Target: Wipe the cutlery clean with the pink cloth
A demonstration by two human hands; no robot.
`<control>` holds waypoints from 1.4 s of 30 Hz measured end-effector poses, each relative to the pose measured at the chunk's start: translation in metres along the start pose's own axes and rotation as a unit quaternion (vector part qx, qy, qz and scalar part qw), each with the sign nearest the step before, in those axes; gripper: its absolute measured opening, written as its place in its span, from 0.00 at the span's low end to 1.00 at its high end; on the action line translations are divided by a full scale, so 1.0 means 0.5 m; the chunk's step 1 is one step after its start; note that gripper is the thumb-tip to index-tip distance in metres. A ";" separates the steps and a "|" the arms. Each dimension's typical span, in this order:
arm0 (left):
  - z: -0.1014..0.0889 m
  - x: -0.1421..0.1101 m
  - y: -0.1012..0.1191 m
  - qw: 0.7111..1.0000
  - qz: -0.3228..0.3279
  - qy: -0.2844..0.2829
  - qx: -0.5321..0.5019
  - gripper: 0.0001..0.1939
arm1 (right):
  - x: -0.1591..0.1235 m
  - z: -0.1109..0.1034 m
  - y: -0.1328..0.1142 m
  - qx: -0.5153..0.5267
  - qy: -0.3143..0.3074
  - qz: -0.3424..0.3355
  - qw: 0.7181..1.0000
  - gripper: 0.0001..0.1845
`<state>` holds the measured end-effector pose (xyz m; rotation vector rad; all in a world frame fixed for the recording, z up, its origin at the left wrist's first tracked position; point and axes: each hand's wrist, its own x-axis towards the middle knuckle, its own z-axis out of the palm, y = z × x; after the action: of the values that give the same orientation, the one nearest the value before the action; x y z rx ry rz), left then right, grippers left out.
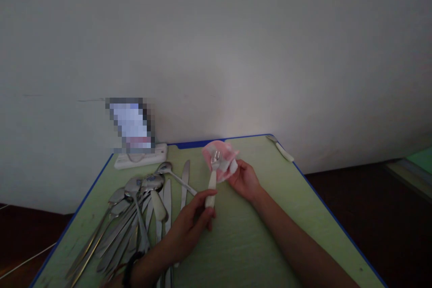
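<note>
- Left grip (pixel 195 218) clasps the white-handled fork (pixel 212 180), tines toward twelve o'clock.
- Right grip (pixel 246 181) pinches a pink-white cloth (pixel 226 168) around the tines' far side.
- Cutlery pile (pixel 139 211): nine o'clock from left, on the table (pixel 243 243).

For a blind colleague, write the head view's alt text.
A person's left hand holds a white-handled fork in front of a pink-and-white cloth in the right hand, over a green table. Cutlery lies heaped at left; another white-handled utensil near the far right corner.
</note>
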<state>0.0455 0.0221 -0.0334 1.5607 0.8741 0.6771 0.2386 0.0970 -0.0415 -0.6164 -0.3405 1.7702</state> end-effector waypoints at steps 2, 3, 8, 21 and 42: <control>-0.001 -0.001 0.001 1.000 -0.001 -0.008 0.004 0.18 | -0.004 -0.001 0.004 -0.031 -0.022 -0.007 0.999 0.09; -0.001 -0.001 0.002 1.000 0.001 -0.013 0.011 0.18 | -0.008 0.001 0.007 -0.050 -0.037 -0.006 0.998 0.08; -0.006 -0.004 0.003 0.997 0.007 -0.038 0.067 0.17 | -0.027 0.019 0.019 -0.124 -0.085 0.019 0.988 0.14; -0.007 -0.002 0.019 0.982 0.018 -0.062 0.177 0.17 | -0.019 0.023 0.039 -0.152 -0.007 -0.042 0.987 0.05; -0.004 -0.006 0.027 0.980 0.019 -0.084 0.179 0.12 | -0.025 0.016 0.026 -0.195 -0.091 0.064 0.974 0.14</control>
<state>0.0442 0.0200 -0.0198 1.9299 0.8731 0.4211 0.2262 0.0821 -0.0389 -0.7667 -0.8056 1.9033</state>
